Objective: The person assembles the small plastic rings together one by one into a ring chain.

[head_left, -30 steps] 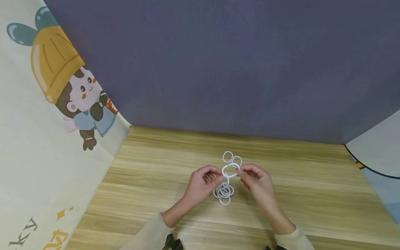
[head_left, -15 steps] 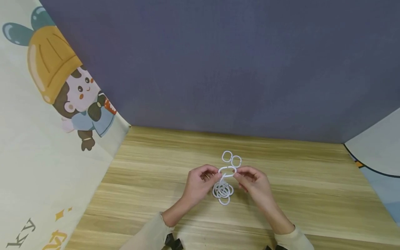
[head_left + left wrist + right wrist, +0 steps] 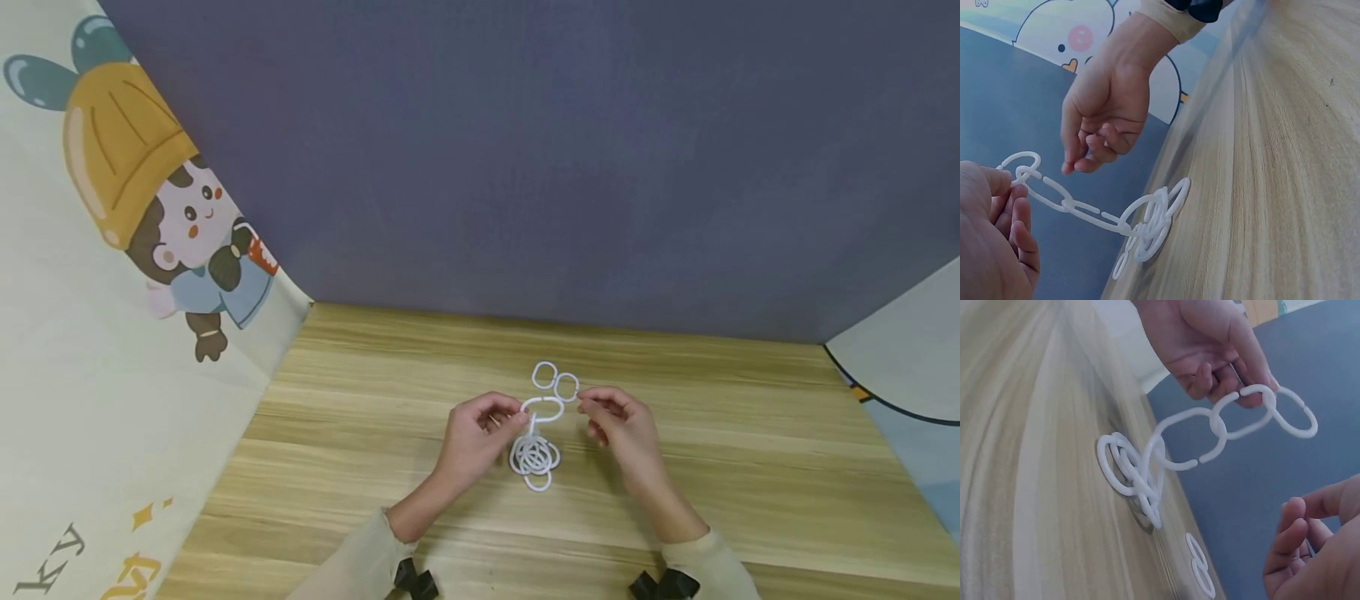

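Note:
A chain of white plastic split links rises from a heap of links on the table. My left hand pinches it near its upper end, between thumb and index finger. The topmost link hangs on the far side of those fingertips in the right wrist view. Below the pinch, more links run down to the heap. My right hand is off to the right, apart from the chain. Its fingers are loosely curled, thumb near the index finger, with nothing between them.
Two more white links lie on the wooden table just beyond the hands. A dark blue panel stands along the far edge. On the left is a pale wall with a cartoon figure.
The right hand has let go of the top link and drawn away to the right. The left hand keeps its pinch, having moved slightly left. The heap and the two far links have not moved.

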A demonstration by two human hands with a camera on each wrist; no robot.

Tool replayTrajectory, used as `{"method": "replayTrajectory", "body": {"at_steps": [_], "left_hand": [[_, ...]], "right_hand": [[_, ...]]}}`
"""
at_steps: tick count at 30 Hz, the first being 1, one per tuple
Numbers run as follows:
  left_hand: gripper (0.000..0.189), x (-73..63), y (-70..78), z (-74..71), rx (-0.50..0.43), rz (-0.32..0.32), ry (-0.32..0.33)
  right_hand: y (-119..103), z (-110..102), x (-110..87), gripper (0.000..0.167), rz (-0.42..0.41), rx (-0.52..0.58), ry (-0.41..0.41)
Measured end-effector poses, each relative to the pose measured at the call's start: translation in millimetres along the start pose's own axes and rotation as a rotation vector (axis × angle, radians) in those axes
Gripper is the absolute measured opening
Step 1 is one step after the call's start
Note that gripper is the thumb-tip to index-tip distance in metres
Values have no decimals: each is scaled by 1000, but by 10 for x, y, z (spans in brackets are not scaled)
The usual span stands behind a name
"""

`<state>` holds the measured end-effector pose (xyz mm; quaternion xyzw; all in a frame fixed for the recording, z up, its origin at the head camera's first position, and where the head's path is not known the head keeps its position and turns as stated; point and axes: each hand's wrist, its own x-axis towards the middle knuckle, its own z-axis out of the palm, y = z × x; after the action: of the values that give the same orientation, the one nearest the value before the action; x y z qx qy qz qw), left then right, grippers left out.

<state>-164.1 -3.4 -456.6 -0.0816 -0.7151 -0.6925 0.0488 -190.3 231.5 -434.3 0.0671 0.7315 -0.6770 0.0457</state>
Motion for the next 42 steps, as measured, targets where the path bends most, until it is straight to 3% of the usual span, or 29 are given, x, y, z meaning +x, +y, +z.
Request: {"method": "replayTrajectory", "body": {"at_steps": [5, 17, 32, 42], "left_hand": [[8, 29, -11, 1, -7, 8, 8], [10, 65, 30, -1, -10, 10, 24], [10, 59, 22, -15, -10, 12, 16], [9, 65, 37, 3, -9, -7, 6]], "right_hand": [[20, -48, 138, 11, 15, 26, 13], [177, -134, 491, 31, 62, -58, 37], [314, -145, 900, 22, -157, -356, -2], [424, -175, 1129, 19, -185, -306, -63]]}}
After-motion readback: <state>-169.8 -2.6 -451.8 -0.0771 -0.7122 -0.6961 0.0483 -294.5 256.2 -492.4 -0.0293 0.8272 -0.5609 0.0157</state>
